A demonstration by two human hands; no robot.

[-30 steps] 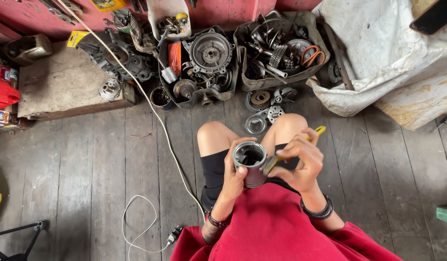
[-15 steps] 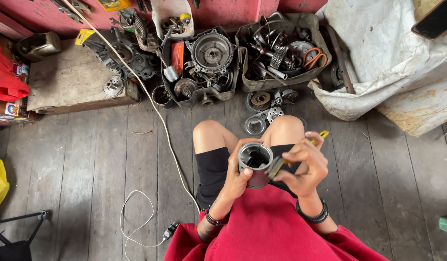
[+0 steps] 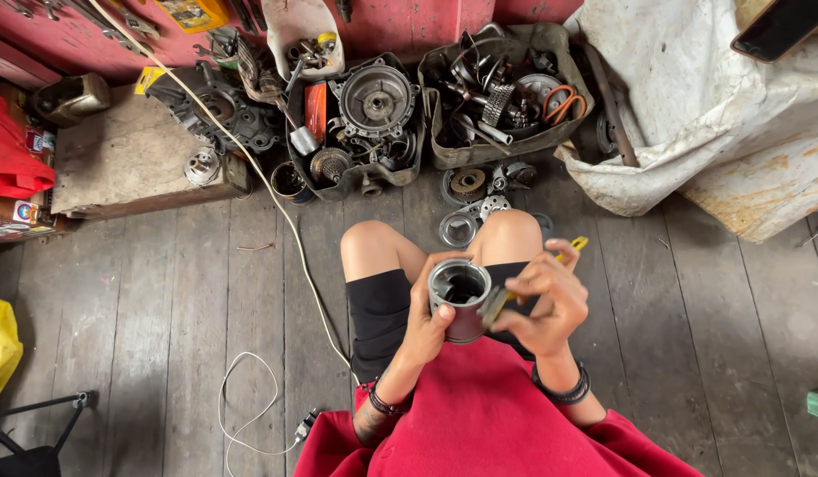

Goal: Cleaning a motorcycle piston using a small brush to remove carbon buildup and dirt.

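Above the bent knees, the left hand (image 3: 424, 325) wraps a hollow metal cylinder (image 3: 459, 299) (open end up), grip closed round its wall; the right hand (image 3: 550, 305), wrist cocked, pinches a yellow-handled tool (image 3: 515, 291) against its rim.

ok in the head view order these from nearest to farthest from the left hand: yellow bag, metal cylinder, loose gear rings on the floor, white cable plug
1. metal cylinder, held in the left hand
2. loose gear rings, on the floor beyond the knees
3. white cable plug, floor, lower left
4. yellow bag, far left edge
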